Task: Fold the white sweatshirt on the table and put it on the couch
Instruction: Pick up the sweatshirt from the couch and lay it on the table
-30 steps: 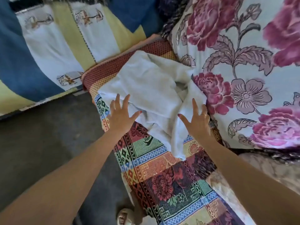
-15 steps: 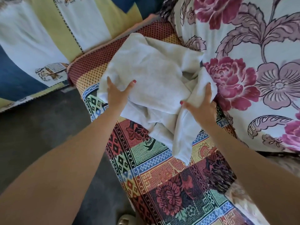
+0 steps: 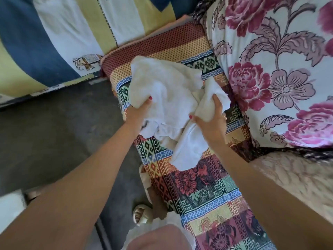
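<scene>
Both hands are on the white sweatshirt (image 3: 165, 91), which lies bunched on the patterned couch seat (image 3: 203, 188), just beside the floral cushion (image 3: 281, 73). No desk in view.

Left hand (image 3: 138, 114): grips the near-left edge of the bundle, thumb on top, other fingers tucked under the cloth and hidden. Right hand (image 3: 210, 121): fingers wrapped round a twisted fold on the right side, thumb across the front. One loose flap (image 3: 189, 150) hangs toward the person, over the seat's front part.

Step, as I read it: placing on the couch. But the fold looks poor — layers are rumpled, the flap is out, and no clean rectangle shows. So the task is near its end by location, not by quality.

Next move likely needs:
- either lift the bundle with both grips and re-lay it flat on the seat, or tuck the flap under
- smooth the top layer with flat palms
- let go only once the bundle sits fully on the seat, away from the front edge

Risk: a one-sided pull would open the fold further.
</scene>
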